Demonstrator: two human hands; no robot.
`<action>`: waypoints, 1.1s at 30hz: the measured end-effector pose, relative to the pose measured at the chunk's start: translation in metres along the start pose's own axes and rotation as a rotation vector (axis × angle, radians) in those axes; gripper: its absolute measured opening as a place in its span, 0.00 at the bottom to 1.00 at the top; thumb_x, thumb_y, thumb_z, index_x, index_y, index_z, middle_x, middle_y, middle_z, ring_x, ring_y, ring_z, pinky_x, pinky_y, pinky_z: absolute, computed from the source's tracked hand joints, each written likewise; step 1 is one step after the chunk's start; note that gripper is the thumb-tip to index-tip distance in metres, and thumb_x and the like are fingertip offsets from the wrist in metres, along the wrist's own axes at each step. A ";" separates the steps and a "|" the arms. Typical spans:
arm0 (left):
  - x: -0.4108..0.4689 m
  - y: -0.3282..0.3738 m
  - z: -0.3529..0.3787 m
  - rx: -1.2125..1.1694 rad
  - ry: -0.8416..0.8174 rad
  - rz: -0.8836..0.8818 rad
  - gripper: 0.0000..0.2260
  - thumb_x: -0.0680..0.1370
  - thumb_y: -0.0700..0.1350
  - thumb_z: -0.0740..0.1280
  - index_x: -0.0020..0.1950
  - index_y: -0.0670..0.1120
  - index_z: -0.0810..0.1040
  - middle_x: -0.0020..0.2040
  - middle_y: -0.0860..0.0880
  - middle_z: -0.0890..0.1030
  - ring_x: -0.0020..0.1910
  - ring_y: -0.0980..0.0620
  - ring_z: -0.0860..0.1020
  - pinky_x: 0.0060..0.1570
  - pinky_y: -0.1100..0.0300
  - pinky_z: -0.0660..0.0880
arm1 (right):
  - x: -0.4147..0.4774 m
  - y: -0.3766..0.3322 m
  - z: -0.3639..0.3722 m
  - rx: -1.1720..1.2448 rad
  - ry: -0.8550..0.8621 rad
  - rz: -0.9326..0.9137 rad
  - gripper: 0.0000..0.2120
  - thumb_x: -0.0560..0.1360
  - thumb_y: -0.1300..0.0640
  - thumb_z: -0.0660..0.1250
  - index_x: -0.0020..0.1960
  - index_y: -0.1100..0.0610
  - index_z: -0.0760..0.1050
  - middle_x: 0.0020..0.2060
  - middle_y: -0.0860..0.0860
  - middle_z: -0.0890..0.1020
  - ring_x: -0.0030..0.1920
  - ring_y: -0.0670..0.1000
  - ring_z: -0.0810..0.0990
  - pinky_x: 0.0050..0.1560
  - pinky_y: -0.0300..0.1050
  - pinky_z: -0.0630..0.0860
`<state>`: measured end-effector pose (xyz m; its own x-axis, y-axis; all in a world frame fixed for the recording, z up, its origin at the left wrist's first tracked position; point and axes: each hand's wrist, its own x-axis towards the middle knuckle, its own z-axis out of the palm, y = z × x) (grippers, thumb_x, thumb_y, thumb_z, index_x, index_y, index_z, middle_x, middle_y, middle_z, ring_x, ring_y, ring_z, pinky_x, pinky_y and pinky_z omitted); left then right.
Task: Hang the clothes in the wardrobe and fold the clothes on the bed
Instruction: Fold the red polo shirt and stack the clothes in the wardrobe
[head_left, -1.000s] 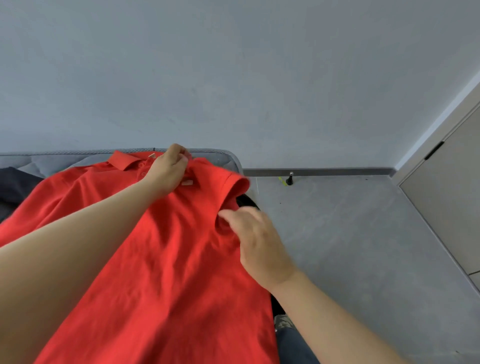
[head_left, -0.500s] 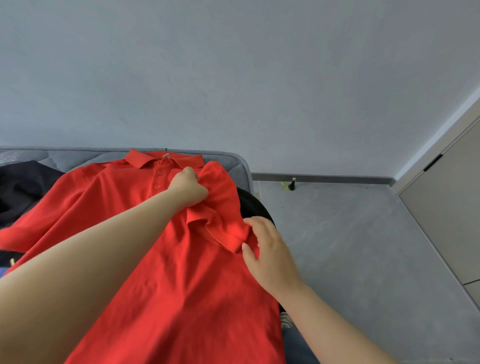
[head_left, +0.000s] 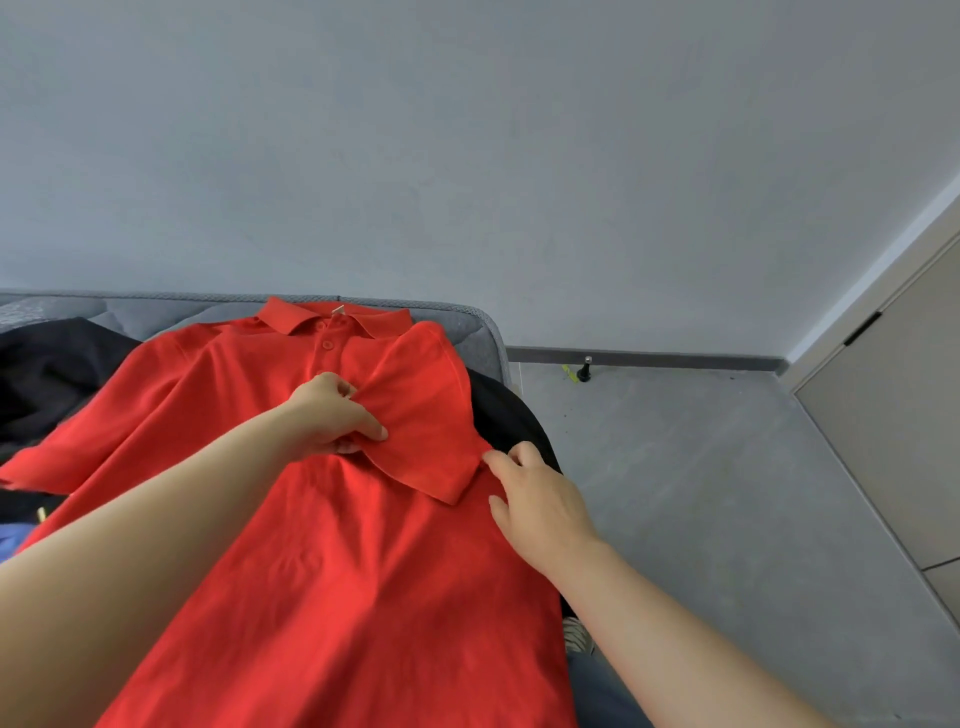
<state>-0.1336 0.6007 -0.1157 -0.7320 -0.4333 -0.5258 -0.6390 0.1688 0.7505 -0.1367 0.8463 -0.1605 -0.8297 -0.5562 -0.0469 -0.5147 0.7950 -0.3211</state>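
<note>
A red polo shirt (head_left: 322, 561) lies face up on the grey bed (head_left: 470, 332), collar toward the wall. Its right sleeve (head_left: 421, 421) is folded inward across the chest. My left hand (head_left: 332, 413) pinches the sleeve fabric at its inner edge near the middle of the chest. My right hand (head_left: 540, 501) pinches the shirt's right side just below the sleeve's cuff corner. The left sleeve is spread out flat to the left.
A black garment (head_left: 47, 379) lies at the bed's left, another dark garment (head_left: 511, 421) under the shirt's right edge. A blue cloth (head_left: 10, 538) peeks out at far left. Grey floor (head_left: 701, 493), a doorstop (head_left: 586, 369) and a wardrobe door (head_left: 904, 415) are to the right.
The right sleeve has been folded further in and laid flatter on the chest. My left hand slid down from the collar to mid-chest; my right hand moved to the shirt's side edge.
</note>
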 end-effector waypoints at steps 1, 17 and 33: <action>-0.002 -0.002 -0.002 -0.003 0.025 0.015 0.23 0.65 0.31 0.77 0.55 0.43 0.71 0.48 0.45 0.73 0.32 0.49 0.76 0.21 0.62 0.76 | 0.000 -0.001 0.000 -0.040 -0.013 0.001 0.21 0.80 0.55 0.58 0.72 0.51 0.64 0.59 0.52 0.70 0.47 0.52 0.77 0.48 0.47 0.77; -0.058 -0.095 -0.116 0.107 0.466 0.341 0.05 0.72 0.39 0.71 0.41 0.48 0.77 0.38 0.45 0.82 0.36 0.44 0.82 0.46 0.46 0.79 | 0.026 -0.117 -0.022 0.049 0.096 -0.202 0.18 0.78 0.56 0.60 0.68 0.53 0.70 0.59 0.51 0.75 0.58 0.53 0.76 0.56 0.49 0.74; -0.028 -0.175 -0.203 -0.557 0.184 -0.024 0.16 0.65 0.52 0.78 0.47 0.45 0.81 0.41 0.49 0.82 0.39 0.54 0.78 0.39 0.60 0.71 | 0.136 -0.287 0.006 0.014 -0.037 -0.401 0.17 0.78 0.59 0.60 0.66 0.55 0.73 0.58 0.54 0.76 0.58 0.56 0.76 0.57 0.49 0.73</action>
<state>0.0464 0.4038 -0.1508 -0.6341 -0.5865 -0.5039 -0.3977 -0.3116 0.8630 -0.1008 0.5410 -0.0808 -0.5555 -0.8299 0.0511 -0.7927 0.5100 -0.3339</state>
